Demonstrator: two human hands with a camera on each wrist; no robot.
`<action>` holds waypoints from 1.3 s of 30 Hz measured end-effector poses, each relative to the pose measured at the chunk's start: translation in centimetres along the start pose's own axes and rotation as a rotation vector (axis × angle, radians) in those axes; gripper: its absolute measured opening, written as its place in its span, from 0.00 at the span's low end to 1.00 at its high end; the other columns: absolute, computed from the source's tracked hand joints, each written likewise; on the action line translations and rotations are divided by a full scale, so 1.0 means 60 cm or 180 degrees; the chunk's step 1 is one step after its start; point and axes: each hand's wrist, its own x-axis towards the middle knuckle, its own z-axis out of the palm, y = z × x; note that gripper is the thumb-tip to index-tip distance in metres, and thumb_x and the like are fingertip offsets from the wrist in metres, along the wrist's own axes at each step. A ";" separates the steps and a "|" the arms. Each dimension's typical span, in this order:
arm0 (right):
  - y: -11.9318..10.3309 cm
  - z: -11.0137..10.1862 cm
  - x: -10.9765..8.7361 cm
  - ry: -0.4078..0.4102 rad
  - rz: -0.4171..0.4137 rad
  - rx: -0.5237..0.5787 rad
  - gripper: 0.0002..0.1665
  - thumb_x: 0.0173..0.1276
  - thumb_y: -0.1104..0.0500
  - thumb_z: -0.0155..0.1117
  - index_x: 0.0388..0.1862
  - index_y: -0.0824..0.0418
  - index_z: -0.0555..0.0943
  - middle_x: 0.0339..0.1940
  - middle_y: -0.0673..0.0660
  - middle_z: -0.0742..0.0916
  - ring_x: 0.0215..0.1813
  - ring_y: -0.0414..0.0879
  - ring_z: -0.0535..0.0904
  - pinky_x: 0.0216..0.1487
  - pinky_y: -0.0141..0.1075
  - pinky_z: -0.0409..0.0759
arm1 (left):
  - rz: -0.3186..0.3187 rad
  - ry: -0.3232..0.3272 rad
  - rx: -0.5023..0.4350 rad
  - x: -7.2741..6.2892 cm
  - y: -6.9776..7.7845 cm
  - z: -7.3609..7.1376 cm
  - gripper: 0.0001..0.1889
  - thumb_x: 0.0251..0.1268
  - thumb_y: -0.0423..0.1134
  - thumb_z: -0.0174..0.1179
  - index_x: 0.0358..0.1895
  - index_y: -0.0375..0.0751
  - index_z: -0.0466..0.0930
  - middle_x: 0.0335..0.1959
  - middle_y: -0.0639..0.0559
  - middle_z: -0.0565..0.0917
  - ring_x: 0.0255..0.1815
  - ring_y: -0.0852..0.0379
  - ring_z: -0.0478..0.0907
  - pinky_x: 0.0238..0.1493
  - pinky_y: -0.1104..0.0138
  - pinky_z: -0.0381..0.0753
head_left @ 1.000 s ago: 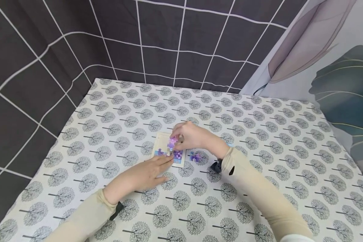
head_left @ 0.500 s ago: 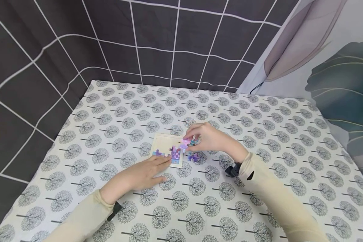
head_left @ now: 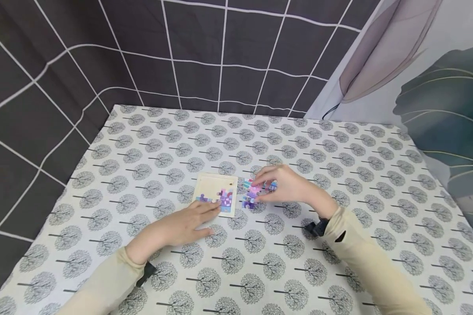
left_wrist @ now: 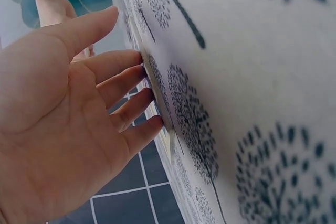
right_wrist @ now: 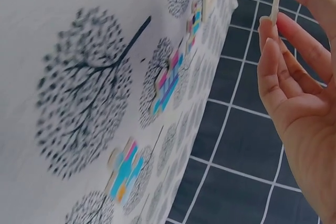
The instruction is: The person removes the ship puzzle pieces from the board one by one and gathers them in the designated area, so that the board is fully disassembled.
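Delicately, the right hand (head_left: pixel 285 187) pinches a thin puzzle piece (right_wrist: pixel 276 1) by its edges, its fingers closed on it at three o'clock from the tray (head_left: pixel 213 183); the right wrist view shows the piece lifted off the counter (head_left: pixel 299 223). So slight a hold could let it twist or drop if the pinch loosens. A loose purple piece (head_left: pixel 247 203) lies close by, about four o'clock from the tray, and a dipped fingertip might nudge it; whether the two pieces touch is too small to tell. The left hand (head_left: pixel 191 222) keeps no grip: its fingers are extended, tips against the tray from seven o'clock. Too firm a push there could slide the tray or jostle the seated pieces (head_left: pixel 226 201) along its near side.

As for room, the counter spreads widely towards three o'clock, and its far edge lies well apart at twelve, before the dark curtain (head_left: pixel 193 78). Tighter is seven o'clock, taken by the left hand, and three, where a blue piece (head_left: pixel 273 186) lies near the right fingers.
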 end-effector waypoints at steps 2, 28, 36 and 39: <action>0.004 0.000 -0.006 0.0005 -0.0027 -0.0006 0.21 0.46 0.53 0.77 0.40 0.60 0.85 0.43 0.52 0.86 0.40 0.39 0.81 0.47 0.31 0.81 | -0.0003 0.0001 -0.0035 -0.002 0.000 -0.002 0.31 0.71 0.49 0.46 0.71 0.38 0.54 0.74 0.49 0.52 0.73 0.43 0.50 0.71 0.48 0.52; 0.023 0.001 -0.085 -0.0167 0.0217 -0.0226 0.22 0.50 0.52 0.74 0.43 0.61 0.85 0.45 0.53 0.85 0.44 0.43 0.82 0.52 0.37 0.81 | 0.0021 0.0022 0.0088 0.004 0.003 -0.008 0.30 0.70 0.50 0.47 0.70 0.37 0.58 0.74 0.48 0.55 0.71 0.41 0.53 0.71 0.48 0.54; 0.031 0.007 -0.084 -0.0383 0.0267 -0.0305 0.23 0.51 0.53 0.73 0.45 0.62 0.84 0.48 0.56 0.85 0.52 0.49 0.80 0.60 0.44 0.76 | 0.0034 0.0023 0.0102 0.006 0.002 -0.007 0.30 0.70 0.50 0.47 0.69 0.36 0.59 0.73 0.47 0.55 0.71 0.42 0.54 0.71 0.48 0.54; 0.033 0.009 -0.083 -0.0424 0.0223 -0.0365 0.22 0.52 0.55 0.73 0.45 0.64 0.83 0.49 0.57 0.85 0.52 0.50 0.80 0.59 0.42 0.76 | 0.0037 0.0024 0.0078 0.007 0.003 -0.007 0.30 0.70 0.50 0.47 0.69 0.36 0.58 0.73 0.48 0.55 0.71 0.42 0.53 0.71 0.48 0.54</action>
